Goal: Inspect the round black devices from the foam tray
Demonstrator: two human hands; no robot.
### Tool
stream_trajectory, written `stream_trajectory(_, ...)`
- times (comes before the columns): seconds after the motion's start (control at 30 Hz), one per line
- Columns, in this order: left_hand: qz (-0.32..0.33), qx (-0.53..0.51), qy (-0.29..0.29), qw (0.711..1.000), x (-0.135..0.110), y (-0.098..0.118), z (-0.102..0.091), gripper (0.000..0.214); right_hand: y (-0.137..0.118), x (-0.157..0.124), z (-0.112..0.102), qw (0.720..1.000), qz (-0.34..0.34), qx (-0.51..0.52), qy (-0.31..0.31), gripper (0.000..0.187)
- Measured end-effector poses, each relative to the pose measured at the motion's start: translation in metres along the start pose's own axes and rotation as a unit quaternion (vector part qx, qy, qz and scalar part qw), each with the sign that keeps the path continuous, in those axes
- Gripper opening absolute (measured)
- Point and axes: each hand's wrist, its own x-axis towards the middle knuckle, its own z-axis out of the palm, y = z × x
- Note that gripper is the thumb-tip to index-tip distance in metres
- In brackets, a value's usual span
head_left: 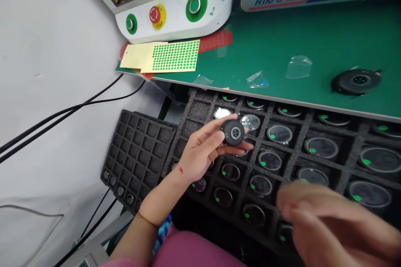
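The left hand [200, 154] grips the disc [234, 132] between thumb and fingers above the foam tray [196, 112], apparently to leave its dotted face in view, while whether the blurred right hand [332, 217] holds anything I cannot tell.

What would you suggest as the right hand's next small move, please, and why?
Perhaps bring the right hand toward the round black device: the left hand holds it with its dotted face toward the camera, while the blurred right hand is apart from it.
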Motion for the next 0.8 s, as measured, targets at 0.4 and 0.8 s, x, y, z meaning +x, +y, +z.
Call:
stream_trajectory(0.4, -0.054, 0.108, -0.005, 0.993, -0.010, 0.007, 0.015, 0.029, 0.026, 0.025, 0.007, 0.997, 0.038, 0.022, 0.068, 0.009)
stream_trajectory(0.8, 0.248, 0.312, -0.075, 0.914, -0.009, -0.001, 0.004, 0.056, 0.027, 0.027, 0.013, 0.949, 0.225, 0.216, 0.042, 0.042)
